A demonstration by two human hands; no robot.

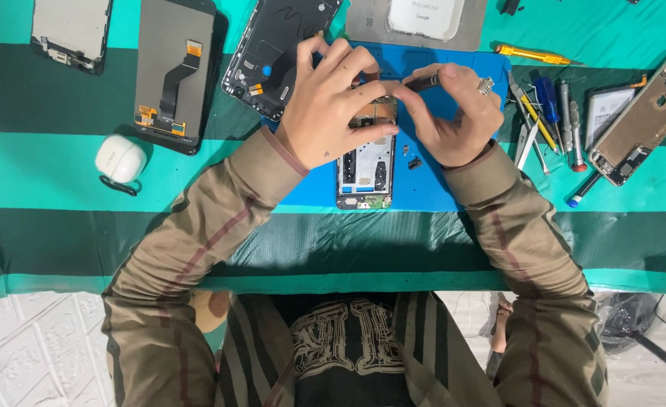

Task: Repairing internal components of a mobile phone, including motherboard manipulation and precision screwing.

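Left hand point(331, 113) is pressed down on the top half of the opened phone point(365, 172), fingers spread over it and pinning it flat to the blue mat point(431, 192). Right hand point(459, 120) is pinched around a dark screwdriver point(423, 81), thumb and first fingers clenched on the shaft, tip angled down just past the left fingertips into the upper end of the phone. There's a ring on that hand.

My take on doing this bit well: keep the tool straight up over the screw rather than leaning, let the left hand carry all the holding-down so the right only has to twist, and go light so the head doesn't strip. A couple of tiny loose bits point(410, 156) sit just below the right thumb, close enough to get swept off by a sleeve, so I'd park them further from the wrist.

Out beyond the right knuckles is a bunch of tools point(551, 120), a yellow driver point(532, 53) and another phone frame point(644, 119). Past the left wrist: a white case point(120, 158), a screen with flex cable point(173, 71) and a back cover point(276, 53).

The surface is a green-and-dark striped cloth point(61, 211) over the table; pale tiled floor shows under its near edge.
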